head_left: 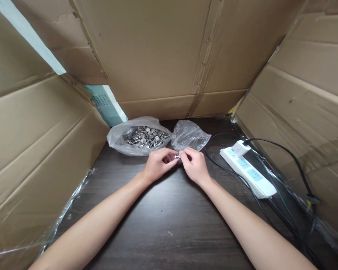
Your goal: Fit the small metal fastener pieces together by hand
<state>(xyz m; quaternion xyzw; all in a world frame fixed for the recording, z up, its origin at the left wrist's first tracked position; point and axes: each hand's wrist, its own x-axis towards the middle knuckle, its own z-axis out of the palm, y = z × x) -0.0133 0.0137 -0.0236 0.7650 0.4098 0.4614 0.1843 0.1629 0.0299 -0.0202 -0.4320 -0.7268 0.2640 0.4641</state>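
My left hand (157,164) and my right hand (195,165) meet over the dark wooden table (163,225), fingertips pinched together on a small silver metal part (177,156) held between them. Just beyond my left hand lies an open clear plastic bag (116,137) filled with several small silver metal parts (145,135). A second clear plastic bag (189,135), crumpled and looking nearly empty, lies right behind my right hand.
Cardboard walls (163,56) close in the table at the back, left (30,150) and right (304,112). A white power strip (249,170) with a white plug and black cables (293,161) lies at the right. Clear film hangs along the left edge.
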